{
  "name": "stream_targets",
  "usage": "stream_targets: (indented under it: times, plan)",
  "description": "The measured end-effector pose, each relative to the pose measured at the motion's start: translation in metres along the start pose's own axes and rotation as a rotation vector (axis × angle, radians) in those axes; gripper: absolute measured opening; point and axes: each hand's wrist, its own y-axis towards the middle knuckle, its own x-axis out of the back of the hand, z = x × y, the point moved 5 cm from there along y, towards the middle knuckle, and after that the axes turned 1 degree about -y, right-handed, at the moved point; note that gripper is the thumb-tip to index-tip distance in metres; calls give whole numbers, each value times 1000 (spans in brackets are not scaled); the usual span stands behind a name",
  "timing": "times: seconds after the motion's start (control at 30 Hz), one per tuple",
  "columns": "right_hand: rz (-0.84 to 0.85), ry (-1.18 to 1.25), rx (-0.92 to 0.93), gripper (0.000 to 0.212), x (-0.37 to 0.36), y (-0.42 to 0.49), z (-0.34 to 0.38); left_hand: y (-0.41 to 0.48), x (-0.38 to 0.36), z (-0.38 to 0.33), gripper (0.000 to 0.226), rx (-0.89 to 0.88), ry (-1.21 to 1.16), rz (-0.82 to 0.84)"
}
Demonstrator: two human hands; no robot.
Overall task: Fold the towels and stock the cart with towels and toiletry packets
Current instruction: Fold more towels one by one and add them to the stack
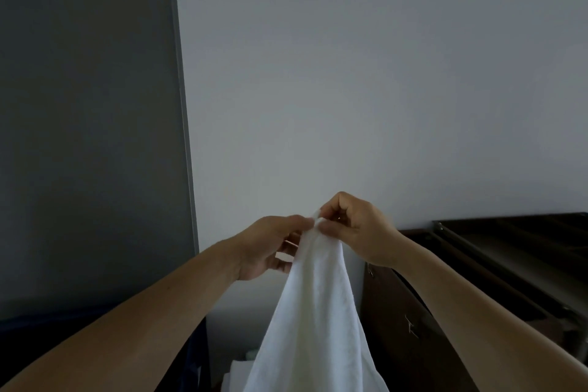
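A white towel (318, 312) hangs in front of me, its top edge bunched together at chest height. My left hand (270, 245) pinches the towel's top from the left with thumb and fingers. My right hand (356, 226) pinches the same bunched edge from the right, fingers curled around it. The two hands almost touch at the towel's tip. The towel widens downward and runs out of the bottom of the view, hiding what lies below it.
A dark brown cart (477, 280) with a flat top stands at the right against the white wall (350, 73). A grey door (89, 105) fills the left. More white fabric (237, 372) lies low in the middle, beside a dark blue object (191, 344).
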Motion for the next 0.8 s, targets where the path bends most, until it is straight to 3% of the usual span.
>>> stream_targets:
  times: [0.13, 0.3, 0.43, 0.57, 0.8]
  plan:
    - [37, -48, -15, 18, -4, -2, -2, 3, 0, -5, 26, 44, 74, -28]
    - [7, -27, -30, 18, 1, -1, -1, 5, 4, -15, 10, -196, 572, -223]
    - [-3, -6, -76, 16, 6, -1, -5, -1, -3, -7, 18, -289, 441, -198]
    - [-4, 71, -116, 14, 6, -1, -10, -4, -12, -2, 25, -376, 501, -170]
    - [-7, 240, -118, 16, -2, -4, -7, -10, -15, -1, 25, -367, 472, -78]
